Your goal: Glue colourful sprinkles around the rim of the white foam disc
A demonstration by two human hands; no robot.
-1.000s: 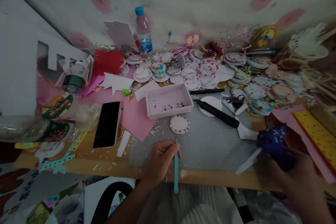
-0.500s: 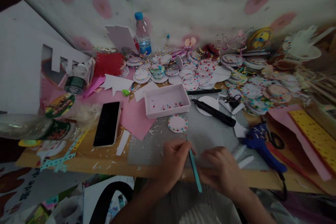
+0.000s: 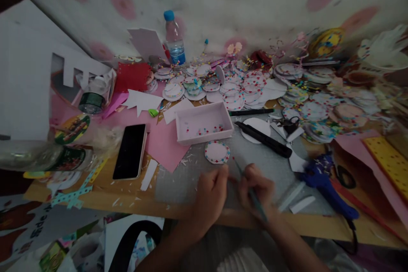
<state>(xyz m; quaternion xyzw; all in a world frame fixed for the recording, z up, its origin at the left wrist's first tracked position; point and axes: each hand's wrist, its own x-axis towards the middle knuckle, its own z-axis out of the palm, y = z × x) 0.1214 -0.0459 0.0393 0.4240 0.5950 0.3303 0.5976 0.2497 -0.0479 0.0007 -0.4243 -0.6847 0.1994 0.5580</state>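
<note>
My right hand (image 3: pixel 257 189) is closed around slim teal tweezers (image 3: pixel 257 204), which slant up and left. A tiny red bead (image 3: pixel 233 158) shows at their tip. Beside it on the left, my left hand (image 3: pixel 212 191) is closed with thumb and fingers together; whatever it may hold is hidden. Just beyond my left hand, a white paper disc (image 3: pixel 217 152) rimmed with red and blue beads lies on the grey cutting mat (image 3: pixel 178 182). Behind the disc stands a shallow white box (image 3: pixel 204 135) with several loose beads inside.
A black utility knife (image 3: pixel 264 139) lies across a plain white disc. Blue glue gun (image 3: pixel 331 187) at right, phone (image 3: pixel 130 151) at left. Many decorated discs (image 3: pixel 255 83) pile up at the back, near a water bottle (image 3: pixel 174 42). Paper scraps are scattered around.
The tweezers have passed from my left hand to my right, which has closed on them and moved up and left. My left hand has let them go and remains near the beaded disc.
</note>
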